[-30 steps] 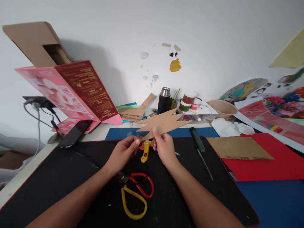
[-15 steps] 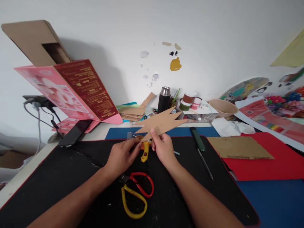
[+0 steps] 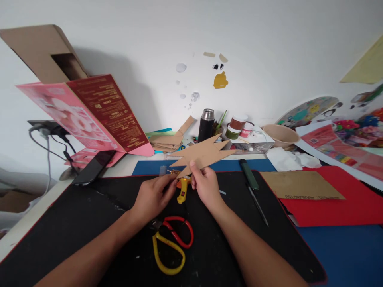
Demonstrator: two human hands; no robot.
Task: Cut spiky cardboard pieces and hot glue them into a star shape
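Observation:
A flat cardboard piece with several pointed spikes (image 3: 203,153) is held up over the back of the black mat (image 3: 89,223). My right hand (image 3: 205,185) pinches its lower edge, thumb on top. At its lower left tip, the fingers of my left hand (image 3: 155,197) are pressed together on the cardboard. Beneath the cardboard, between my hands, lies a yellow glue gun (image 3: 182,191) with a small orange light, partly hidden. Scissors with one red and one yellow handle (image 3: 169,255) lie nearer to me, their blades partly covered by my left hand.
A green cutter (image 3: 249,174) and a pen (image 3: 257,205) lie right of my hands. Cardboard (image 3: 302,185) rests on red sheets (image 3: 338,211) further right. Behind stand a black flask (image 3: 206,126) and paint jars (image 3: 236,124). A phone (image 3: 94,167) leans by the pink box (image 3: 62,107) at left.

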